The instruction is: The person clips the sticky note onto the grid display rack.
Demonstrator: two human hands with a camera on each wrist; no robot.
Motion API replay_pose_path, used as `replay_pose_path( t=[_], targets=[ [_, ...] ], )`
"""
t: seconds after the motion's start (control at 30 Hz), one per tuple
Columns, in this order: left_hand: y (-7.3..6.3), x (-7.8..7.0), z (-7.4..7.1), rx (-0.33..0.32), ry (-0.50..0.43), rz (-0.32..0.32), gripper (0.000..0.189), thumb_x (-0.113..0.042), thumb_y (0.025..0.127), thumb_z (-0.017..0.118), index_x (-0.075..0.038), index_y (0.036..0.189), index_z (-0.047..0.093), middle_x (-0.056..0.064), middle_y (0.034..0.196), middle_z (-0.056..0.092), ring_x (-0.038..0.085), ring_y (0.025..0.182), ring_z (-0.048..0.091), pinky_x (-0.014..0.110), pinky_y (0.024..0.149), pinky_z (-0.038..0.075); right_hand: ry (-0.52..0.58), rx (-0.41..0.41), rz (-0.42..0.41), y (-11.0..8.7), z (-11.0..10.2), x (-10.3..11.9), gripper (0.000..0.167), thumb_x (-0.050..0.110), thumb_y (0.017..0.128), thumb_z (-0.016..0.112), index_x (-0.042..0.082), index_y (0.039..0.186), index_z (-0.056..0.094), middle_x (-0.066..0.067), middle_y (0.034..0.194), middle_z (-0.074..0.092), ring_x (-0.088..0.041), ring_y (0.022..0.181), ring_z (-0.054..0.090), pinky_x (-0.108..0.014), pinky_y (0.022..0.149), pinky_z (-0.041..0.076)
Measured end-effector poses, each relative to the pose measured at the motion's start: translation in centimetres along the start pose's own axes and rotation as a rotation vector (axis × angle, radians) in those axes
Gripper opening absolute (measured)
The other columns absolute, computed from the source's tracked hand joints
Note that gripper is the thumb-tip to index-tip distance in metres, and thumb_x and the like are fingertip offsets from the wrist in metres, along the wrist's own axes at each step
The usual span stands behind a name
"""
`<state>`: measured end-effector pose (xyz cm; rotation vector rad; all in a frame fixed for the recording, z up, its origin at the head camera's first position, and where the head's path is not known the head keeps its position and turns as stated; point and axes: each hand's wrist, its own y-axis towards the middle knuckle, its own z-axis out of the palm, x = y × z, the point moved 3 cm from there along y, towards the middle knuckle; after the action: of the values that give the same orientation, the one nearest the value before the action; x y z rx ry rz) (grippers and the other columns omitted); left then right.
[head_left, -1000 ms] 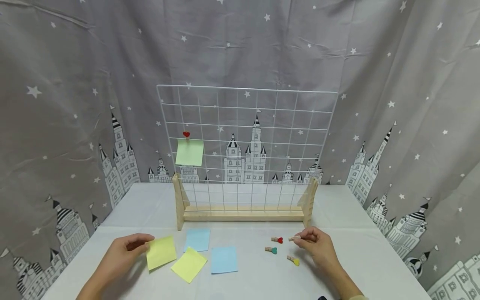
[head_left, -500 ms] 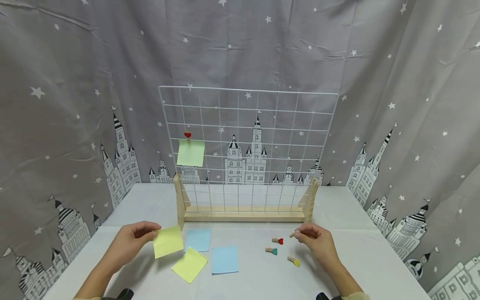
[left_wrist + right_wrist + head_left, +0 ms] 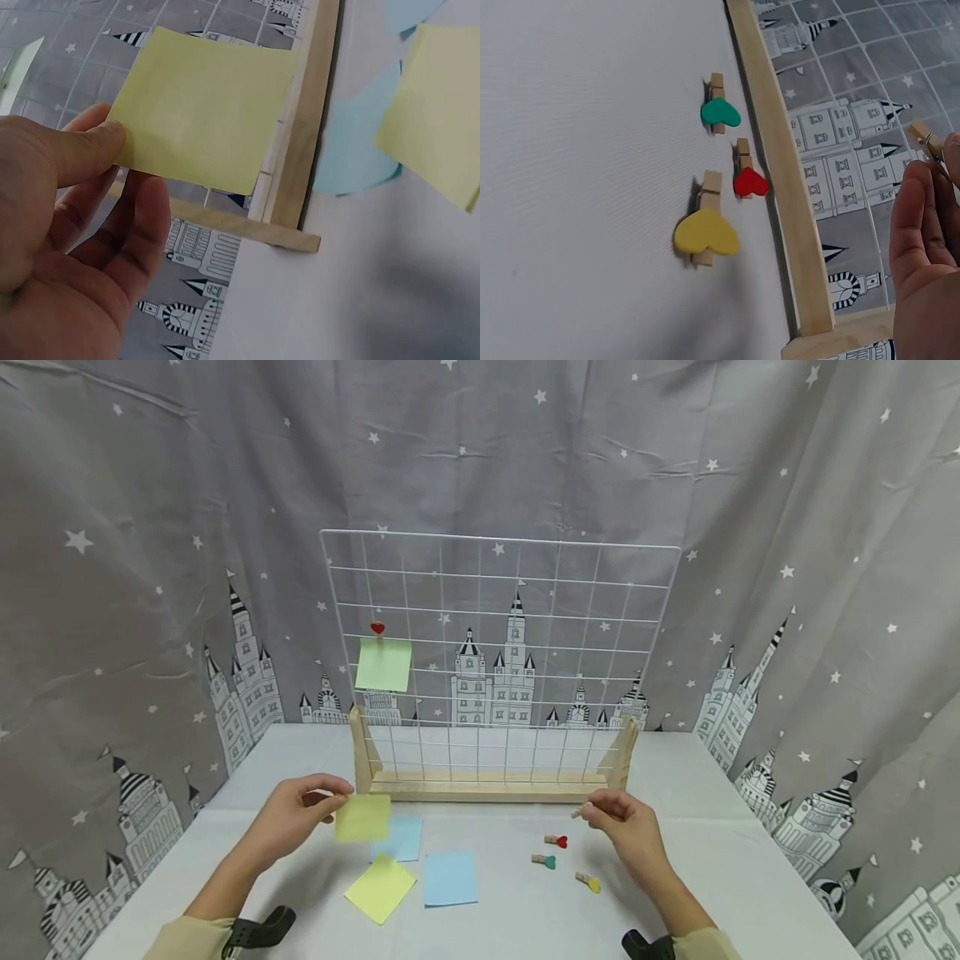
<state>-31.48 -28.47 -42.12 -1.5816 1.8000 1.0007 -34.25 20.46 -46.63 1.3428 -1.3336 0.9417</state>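
Observation:
My left hand (image 3: 300,818) pinches a yellow sticky note (image 3: 202,112) by one edge between thumb and fingers, above the table in front of the grid rack's left end. Between the fingertips of my right hand (image 3: 626,831) is a small wooden clothespin (image 3: 928,139), its far part hidden by the fingers. Below that hand lie three heart clothespins: red (image 3: 557,841), teal (image 3: 543,861) and yellow (image 3: 588,882). On the white wire grid (image 3: 495,610), a red-heart clothespin (image 3: 378,628) holds a pale green sticky note (image 3: 383,665) at the left.
Another yellow sticky note (image 3: 380,888) and two blue ones, one (image 3: 451,878) at the middle and one (image 3: 405,837) partly behind the held note, lie on the white table. The grid's wooden base (image 3: 491,792) spans the table's middle. A grey castle-print curtain (image 3: 787,527) hangs behind.
My left hand has risen and moved right and forward, carrying the yellow note up toward the rack. My right hand has lifted slightly with its clothespin.

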Motion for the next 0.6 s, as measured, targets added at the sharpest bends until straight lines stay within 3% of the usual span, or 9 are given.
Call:
replay_pose_path(
  t=[0.23, 0.6],
  targets=[
    [0.6, -1.2, 0.6, -0.002, -0.028, 0.039, 0.019, -0.009, 0.1, 0.066, -0.005, 0.117, 0.072, 0.013, 0.116, 0.073, 0.017, 0.09, 0.07, 0.027, 0.076, 0.06, 0.047, 0.018, -0.013, 0.2, 0.6, 1.0, 0.024, 0.013, 0.091, 0.08, 0.002, 0.107, 0.068, -0.008, 0.099, 0.075, -0.019, 0.088, 0.07, -0.021, 0.082, 0.057],
    [1.2, -2.2, 1.1, 0.0, -0.071, 0.076, 0.021, -0.006, 0.1, 0.066, -0.003, 0.12, 0.071, 0.015, 0.12, 0.072, 0.019, 0.097, 0.071, 0.028, 0.082, 0.06, 0.045, 0.043, -0.039, 0.4, 1.2, 2.3, 0.024, 0.016, 0.092, 0.078, 0.003, 0.112, 0.07, -0.009, 0.105, 0.074, -0.017, 0.091, 0.068, -0.02, 0.085, 0.057]
  ],
)
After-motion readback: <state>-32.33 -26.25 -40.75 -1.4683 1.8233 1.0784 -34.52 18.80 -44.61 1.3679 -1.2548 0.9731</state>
